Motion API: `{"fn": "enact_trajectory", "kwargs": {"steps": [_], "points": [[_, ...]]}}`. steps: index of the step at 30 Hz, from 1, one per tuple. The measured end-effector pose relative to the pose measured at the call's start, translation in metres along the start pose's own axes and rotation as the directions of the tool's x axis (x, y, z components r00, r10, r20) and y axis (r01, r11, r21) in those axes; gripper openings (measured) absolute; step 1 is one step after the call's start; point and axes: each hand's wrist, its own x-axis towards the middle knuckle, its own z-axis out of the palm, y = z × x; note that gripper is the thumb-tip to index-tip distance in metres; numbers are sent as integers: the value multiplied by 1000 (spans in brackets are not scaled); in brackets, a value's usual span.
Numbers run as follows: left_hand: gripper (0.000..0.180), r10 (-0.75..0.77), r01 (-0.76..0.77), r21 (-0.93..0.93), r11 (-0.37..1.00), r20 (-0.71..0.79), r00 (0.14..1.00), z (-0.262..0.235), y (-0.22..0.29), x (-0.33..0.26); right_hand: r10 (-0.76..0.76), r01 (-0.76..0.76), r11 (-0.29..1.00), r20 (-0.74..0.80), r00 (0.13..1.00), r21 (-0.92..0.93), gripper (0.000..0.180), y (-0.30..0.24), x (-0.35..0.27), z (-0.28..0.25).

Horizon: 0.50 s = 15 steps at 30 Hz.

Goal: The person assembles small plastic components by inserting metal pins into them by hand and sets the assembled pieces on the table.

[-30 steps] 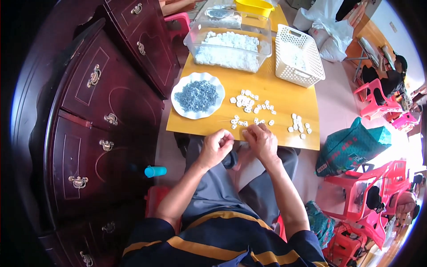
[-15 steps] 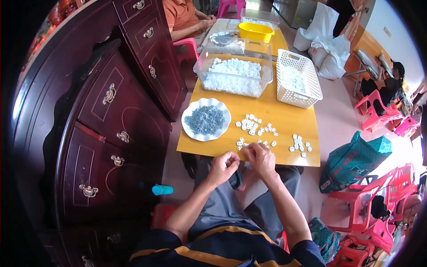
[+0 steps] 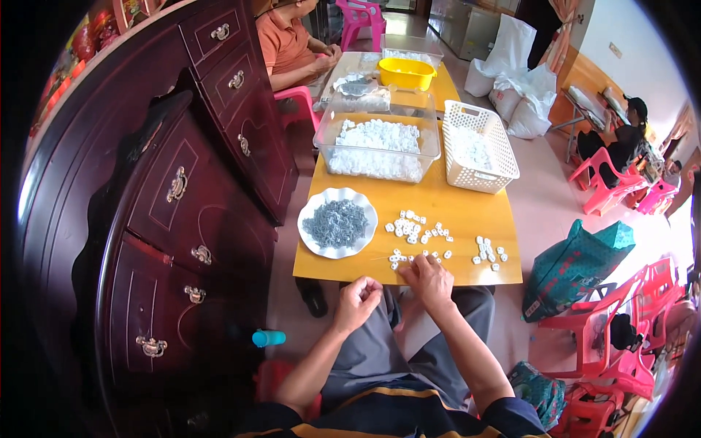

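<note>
Mid-frame, white pieces (image 3: 410,228) seem light, stiff, best pinched by edges; left hand (image 3: 358,302) and right hand (image 3: 429,283) grip cannot be told.

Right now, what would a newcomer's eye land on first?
Probably the scalloped white plate heaped with small grey pieces, at the left of the table's near end. Next, the bright yellow basin toward the far end and the big teal bag right of the table. Small white pieces lie loose just beyond the right hand.
</note>
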Motion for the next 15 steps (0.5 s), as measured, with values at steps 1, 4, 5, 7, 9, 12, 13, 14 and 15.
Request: {"fn": "enact_trajectory", "kwargs": {"steps": [1,4,5,7,9,12,13,14,15], "points": [[7,-8,8,-10,1000,12,1000,1,0,0,-1,2,1000,4,1000,-21,32,1,0,0],[8,-39,41,-70,997,35,999,3,-8,-1,8,-8,1000,10,1000,-22,33,2,0,4],[8,-47,51,-100,994,37,998,4,-11,-2,21,-21,1000,-6,1000,2,32,1,-1,5],[8,-69,76,-132,988,53,996,5,-14,-3,34,-34,999,-2,999,31,32,-2,0,3],[8,-105,116,-186,976,67,992,6,-16,-4,48,-48,998,15,999,48,29,-3,1,2],[9,-75,84,-227,970,47,996,8,-11,-2,27,-27,997,-5,1000,77,27,0,-1,7],[9,-83,91,-229,969,44,996,7,-11,-1,42,-42,997,6,999,58,25,-1,0,5],[7,-107,119,-209,971,67,992,7,-12,-1,48,-48,997,13,999,61,25,-1,2,4],[6,-132,147,-187,971,90,987,6,-10,-1,53,-54,996,19,998,66,25,-2,3,4]]}}
